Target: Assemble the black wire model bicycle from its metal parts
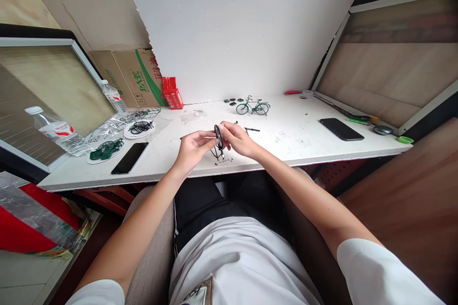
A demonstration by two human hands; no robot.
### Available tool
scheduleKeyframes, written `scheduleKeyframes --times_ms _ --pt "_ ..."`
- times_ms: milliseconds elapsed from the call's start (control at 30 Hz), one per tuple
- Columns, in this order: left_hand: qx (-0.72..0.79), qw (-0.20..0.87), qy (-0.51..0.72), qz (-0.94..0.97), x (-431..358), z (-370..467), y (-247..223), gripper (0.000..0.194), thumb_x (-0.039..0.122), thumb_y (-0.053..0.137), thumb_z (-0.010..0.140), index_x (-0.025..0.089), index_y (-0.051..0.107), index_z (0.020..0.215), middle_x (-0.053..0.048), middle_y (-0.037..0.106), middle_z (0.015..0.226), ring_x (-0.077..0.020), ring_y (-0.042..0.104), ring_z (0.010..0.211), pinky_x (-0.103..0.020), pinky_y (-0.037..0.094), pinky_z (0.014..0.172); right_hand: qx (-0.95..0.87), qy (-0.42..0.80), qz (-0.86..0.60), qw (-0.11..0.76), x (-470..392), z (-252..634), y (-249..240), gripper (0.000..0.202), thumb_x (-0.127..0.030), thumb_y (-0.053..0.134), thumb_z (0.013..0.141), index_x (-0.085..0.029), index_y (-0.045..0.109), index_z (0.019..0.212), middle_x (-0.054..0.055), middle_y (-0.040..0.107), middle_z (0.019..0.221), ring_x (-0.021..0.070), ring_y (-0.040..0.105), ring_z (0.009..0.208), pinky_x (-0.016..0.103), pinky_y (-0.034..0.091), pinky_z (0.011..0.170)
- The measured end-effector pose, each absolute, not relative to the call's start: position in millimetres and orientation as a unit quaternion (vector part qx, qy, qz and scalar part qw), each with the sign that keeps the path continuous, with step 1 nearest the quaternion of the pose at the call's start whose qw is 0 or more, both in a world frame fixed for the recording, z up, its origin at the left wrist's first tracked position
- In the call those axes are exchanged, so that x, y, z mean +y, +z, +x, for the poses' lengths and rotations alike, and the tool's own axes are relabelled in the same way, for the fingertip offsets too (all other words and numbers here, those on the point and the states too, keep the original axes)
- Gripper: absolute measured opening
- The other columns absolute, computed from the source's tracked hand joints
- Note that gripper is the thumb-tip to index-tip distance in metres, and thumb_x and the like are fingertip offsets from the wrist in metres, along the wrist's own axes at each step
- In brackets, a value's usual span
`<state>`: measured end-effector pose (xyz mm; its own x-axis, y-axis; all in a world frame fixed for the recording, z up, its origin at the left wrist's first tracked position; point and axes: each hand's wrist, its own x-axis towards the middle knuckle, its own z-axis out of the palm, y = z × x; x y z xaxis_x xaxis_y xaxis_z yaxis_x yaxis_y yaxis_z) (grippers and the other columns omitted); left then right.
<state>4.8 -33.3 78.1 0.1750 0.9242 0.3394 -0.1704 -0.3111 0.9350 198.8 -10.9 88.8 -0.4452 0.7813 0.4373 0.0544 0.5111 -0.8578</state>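
Near the front edge of the white table, both hands meet around a small black model bicycle part with a wheel (218,137). My left hand (196,148) pinches the wheel from the left, thumb and fingers closed on it. From the right, my right hand (238,139) grips the same part, its fingertips partly hidden behind the wheel. Thin black frame pieces and a silvery piece (223,161) show just below the fingers. Behind the hands stands a finished-looking green model bicycle (253,106), upright. A small black part (252,129) lies right of my right hand.
On the left are a black phone (129,157), green parts (106,149), black parts on a round plate (139,128), and two water bottles (60,131). A red box (172,93) stands behind. Another phone (341,129) and a green ring (405,140) lie right.
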Motion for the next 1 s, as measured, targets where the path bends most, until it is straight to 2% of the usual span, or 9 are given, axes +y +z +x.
scheduleKeyframes --times_ms 200,367,467,567,733,867,1000 --pt "0.330 0.477 0.574 0.578 -32.7 5.1 80.6 0.046 0.038 0.094 0.071 0.015 0.073 0.106 -0.013 0.077 0.113 -0.0259 0.075 0.103 -0.044 0.056 0.101 -0.736 0.430 -0.239 0.465 -13.5 198.9 89.2 0.049 -0.069 0.038 0.105 -0.023 0.053 0.097 0.000 0.058 0.077 0.0147 0.058 0.067 0.024 0.047 0.052" --pt "0.347 0.456 0.618 0.538 -26.7 3.3 77.9 0.064 0.036 0.095 0.070 0.020 0.058 0.119 -0.013 0.074 0.122 -0.0227 0.074 0.105 -0.042 0.055 0.101 -0.741 0.415 -0.258 0.460 -14.4 199.2 90.0 0.043 -0.063 0.061 0.098 -0.023 0.059 0.112 0.005 0.064 0.103 0.0168 0.061 0.087 0.023 0.050 0.057" --pt "0.353 0.447 0.621 0.538 -22.7 0.8 75.4 0.066 0.037 0.095 0.070 0.020 0.056 0.120 -0.014 0.072 0.124 -0.0228 0.073 0.107 -0.041 0.055 0.102 -0.751 0.389 -0.276 0.457 -13.6 200.0 92.0 0.045 -0.061 0.066 0.096 -0.021 0.064 0.117 0.008 0.067 0.111 0.0199 0.062 0.098 0.025 0.052 0.062" --pt "0.357 0.434 0.621 0.546 -19.9 -1.2 74.1 0.063 0.038 0.094 0.071 0.018 0.061 0.121 -0.014 0.073 0.121 -0.0226 0.072 0.109 -0.038 0.054 0.101 -0.761 0.373 -0.278 0.453 -12.0 201.4 93.2 0.046 -0.061 0.061 0.098 -0.019 0.070 0.114 0.009 0.068 0.110 0.0205 0.063 0.095 0.027 0.053 0.064" --pt "0.348 0.425 0.583 0.599 -19.5 -1.7 74.6 0.049 0.042 0.090 0.076 0.016 0.075 0.114 -0.013 0.077 0.119 -0.0251 0.072 0.109 -0.038 0.053 0.100 -0.775 0.340 -0.282 0.452 -7.8 203.9 90.8 0.050 -0.064 0.053 0.101 -0.018 0.071 0.094 0.007 0.065 0.095 0.0190 0.060 0.084 0.031 0.054 0.068" --pt "0.378 0.365 0.559 0.642 -21.5 -2.5 74.7 0.039 0.046 0.082 0.084 0.019 0.080 0.110 -0.010 0.079 0.115 -0.0266 0.071 0.111 -0.040 0.049 0.105 -0.787 0.311 -0.290 0.447 -4.8 205.5 89.7 0.052 -0.066 0.050 0.102 -0.019 0.070 0.092 0.005 0.064 0.088 0.0183 0.058 0.081 0.031 0.051 0.073" --pt "0.405 0.286 0.556 0.667 -22.9 -3.3 74.8 0.034 0.046 0.080 0.086 0.019 0.083 0.105 -0.008 0.081 0.107 -0.0261 0.071 0.106 -0.039 0.047 0.105 -0.786 0.313 -0.280 0.454 -4.7 204.9 90.7 0.054 -0.068 0.049 0.101 -0.018 0.069 0.096 0.006 0.067 0.091 0.0198 0.059 0.085 0.033 0.050 0.078"
